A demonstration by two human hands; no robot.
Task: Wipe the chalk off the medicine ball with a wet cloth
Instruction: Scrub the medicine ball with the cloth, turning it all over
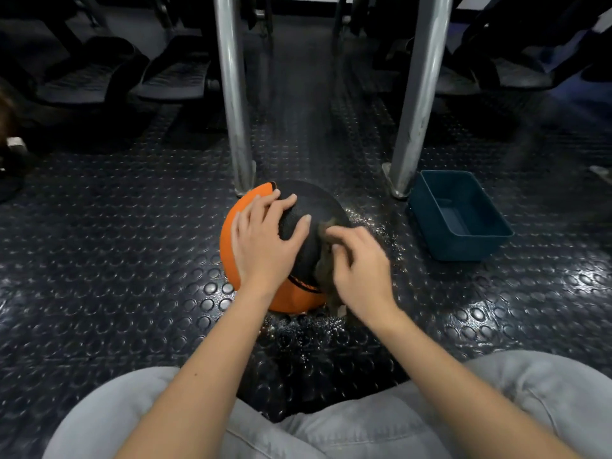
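Note:
An orange and black medicine ball [318,202] sits on the studded rubber floor in front of my knees. My left hand [265,241] lies spread on its top and left side, fingers straight, touching the black panel. My right hand [359,270] presses a dark brownish cloth [326,271] against the ball's right side, fingers curled over it. The cloth hangs down to the floor beside the ball. That hand is blurred. No chalk is plain to see on the visible surface.
A teal plastic tub [458,215] stands on the floor to the right of the ball. Two metal posts [233,94] rise just behind the ball. Water spots [374,223] glisten on the floor around the ball. Dark gym machines line the back.

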